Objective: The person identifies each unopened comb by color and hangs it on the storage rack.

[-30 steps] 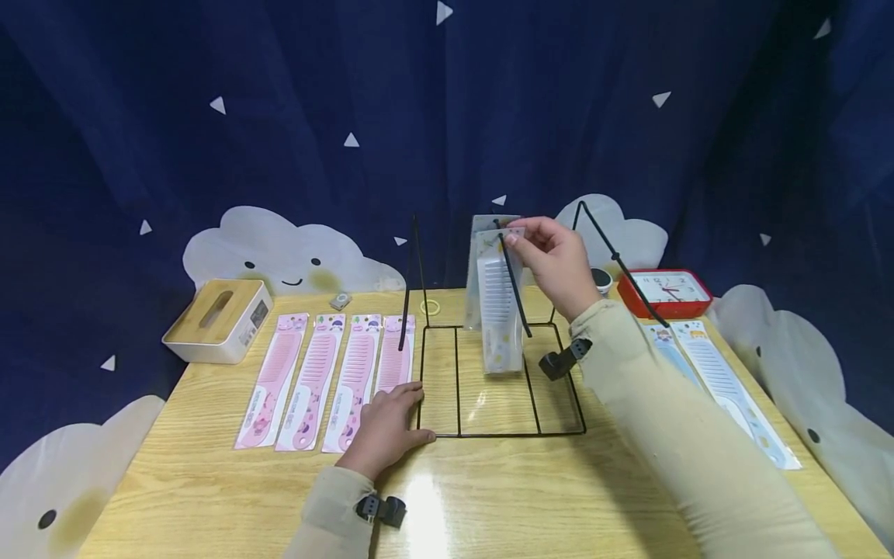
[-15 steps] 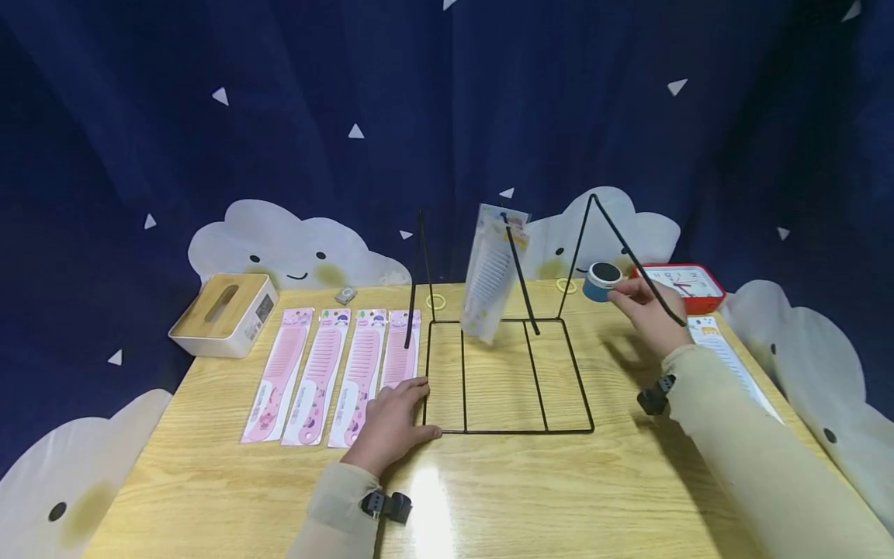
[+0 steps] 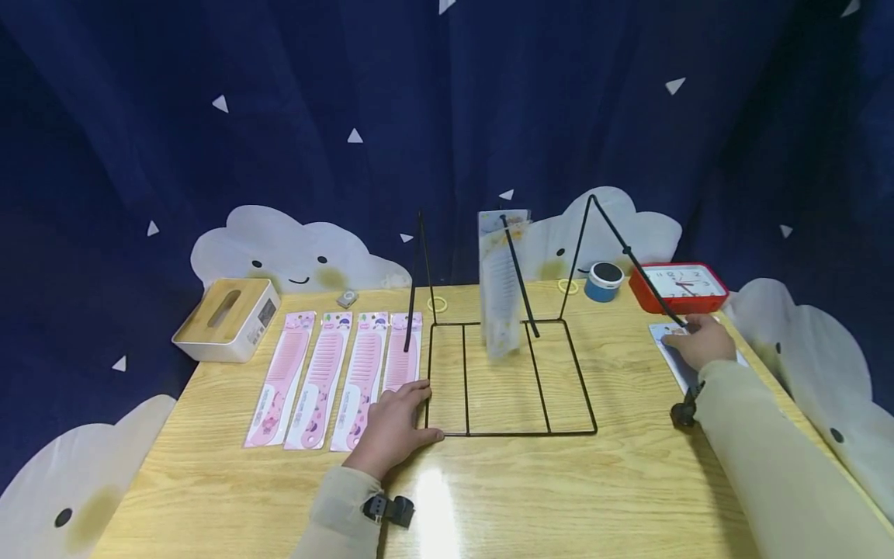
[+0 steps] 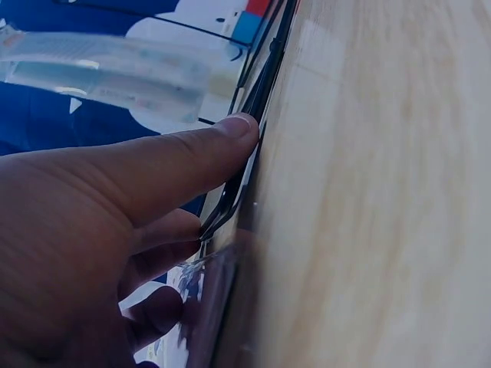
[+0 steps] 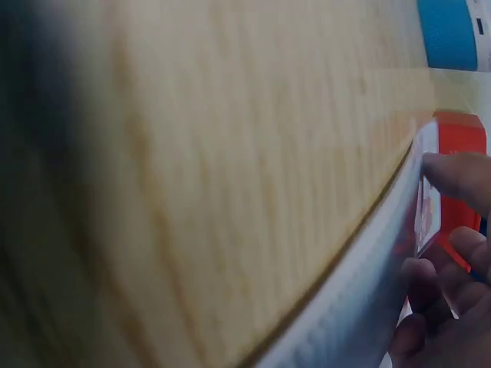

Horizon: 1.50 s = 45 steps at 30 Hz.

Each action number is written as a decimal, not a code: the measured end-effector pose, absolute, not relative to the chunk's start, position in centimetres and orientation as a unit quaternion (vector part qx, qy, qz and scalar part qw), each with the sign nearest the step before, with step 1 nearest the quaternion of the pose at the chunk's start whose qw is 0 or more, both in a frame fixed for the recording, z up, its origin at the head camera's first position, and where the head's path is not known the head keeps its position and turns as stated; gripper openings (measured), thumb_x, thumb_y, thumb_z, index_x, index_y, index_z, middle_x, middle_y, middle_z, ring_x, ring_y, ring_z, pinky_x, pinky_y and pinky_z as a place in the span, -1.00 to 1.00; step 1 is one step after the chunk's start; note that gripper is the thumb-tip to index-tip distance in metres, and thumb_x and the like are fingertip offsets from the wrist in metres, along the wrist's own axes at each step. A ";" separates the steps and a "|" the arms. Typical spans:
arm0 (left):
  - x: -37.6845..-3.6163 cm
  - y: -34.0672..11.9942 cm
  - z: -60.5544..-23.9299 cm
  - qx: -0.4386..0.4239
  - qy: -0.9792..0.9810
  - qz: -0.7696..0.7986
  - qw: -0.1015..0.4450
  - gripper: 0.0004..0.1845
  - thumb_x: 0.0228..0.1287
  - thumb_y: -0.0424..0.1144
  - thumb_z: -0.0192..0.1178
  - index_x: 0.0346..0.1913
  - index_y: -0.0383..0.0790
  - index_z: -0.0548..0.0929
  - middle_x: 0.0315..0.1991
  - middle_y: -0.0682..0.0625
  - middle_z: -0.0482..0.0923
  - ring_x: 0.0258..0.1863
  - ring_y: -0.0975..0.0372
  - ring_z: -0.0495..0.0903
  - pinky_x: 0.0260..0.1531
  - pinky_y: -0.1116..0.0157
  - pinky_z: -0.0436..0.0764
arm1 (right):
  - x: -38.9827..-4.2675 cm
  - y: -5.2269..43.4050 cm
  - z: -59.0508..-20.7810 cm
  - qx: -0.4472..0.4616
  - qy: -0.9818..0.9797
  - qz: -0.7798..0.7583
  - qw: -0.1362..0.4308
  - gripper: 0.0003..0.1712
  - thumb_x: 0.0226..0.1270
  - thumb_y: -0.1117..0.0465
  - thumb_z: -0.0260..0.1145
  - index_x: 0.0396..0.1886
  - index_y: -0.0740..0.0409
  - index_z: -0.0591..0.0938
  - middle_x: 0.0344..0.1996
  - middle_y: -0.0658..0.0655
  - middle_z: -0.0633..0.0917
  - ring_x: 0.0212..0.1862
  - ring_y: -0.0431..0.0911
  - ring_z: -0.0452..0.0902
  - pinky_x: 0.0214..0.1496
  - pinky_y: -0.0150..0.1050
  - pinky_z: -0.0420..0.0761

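Taking the wire rack [image 3: 517, 434] as the centre of the dial, with twelve at the far side, the four pink comb packs [image 3: 362, 373] lie on the worktop [image 3: 531, 497] around nine o'clock. The nearest of them reaches under the left grip [image 3: 393, 428]; a sideways slip of that grip could drag it askew.

The left grip sits at eight o'clock, fingers loosely spread and closed round nothing, thumb against the front wire. If it eases off, the light frame could probably skid or tip at the next push on a hook.

At twelve, pale comb packs [image 3: 499, 283] hang from the middle hook [image 3: 520, 276]. Their blurred outline suggests swinging, so a jolt to the rack might set them knocking or work them loose.

The blue speaker [image 3: 602, 289], between one and two, and the red alarm clock [image 3: 680, 289], at two, stand close enough to be nudged by a careless reach.

Near three, the right grip [image 3: 705, 345] has thumb and bent fingers at the head end of a blue comb pack [image 5: 349, 284]; I cannot tell whether it truly pinches. Slick film lying flat could slide away. The right hook [image 3: 654, 286] crosses above, so a steep lift may snag it.
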<state>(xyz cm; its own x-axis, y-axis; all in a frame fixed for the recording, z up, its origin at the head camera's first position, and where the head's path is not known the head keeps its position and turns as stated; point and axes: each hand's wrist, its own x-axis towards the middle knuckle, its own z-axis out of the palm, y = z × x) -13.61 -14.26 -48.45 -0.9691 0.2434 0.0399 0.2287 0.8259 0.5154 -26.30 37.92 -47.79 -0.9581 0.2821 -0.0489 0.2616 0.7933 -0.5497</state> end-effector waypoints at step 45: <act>-13.5 -14.3 -48.3 0.124 0.958 0.260 0.011 -0.18 -0.03 0.07 0.55 0.29 -0.24 0.57 0.39 0.01 0.43 0.04 0.01 0.47 -0.05 0.02 0.42 | -12.1 16.1 -30.7 0.340 -0.708 0.608 0.118 -0.77 0.22 0.65 0.28 -0.28 0.29 0.63 -0.28 0.15 0.69 -0.32 -0.13 0.58 -0.38 -0.38 0.56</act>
<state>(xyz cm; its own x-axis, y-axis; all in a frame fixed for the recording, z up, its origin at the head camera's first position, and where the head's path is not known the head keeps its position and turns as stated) -13.48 -14.29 -48.29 -0.9692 0.2426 0.0422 0.2307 0.8347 0.5001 -12.13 16.07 -30.71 -0.7411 -0.3377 0.5803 -0.6249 0.0307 -0.7801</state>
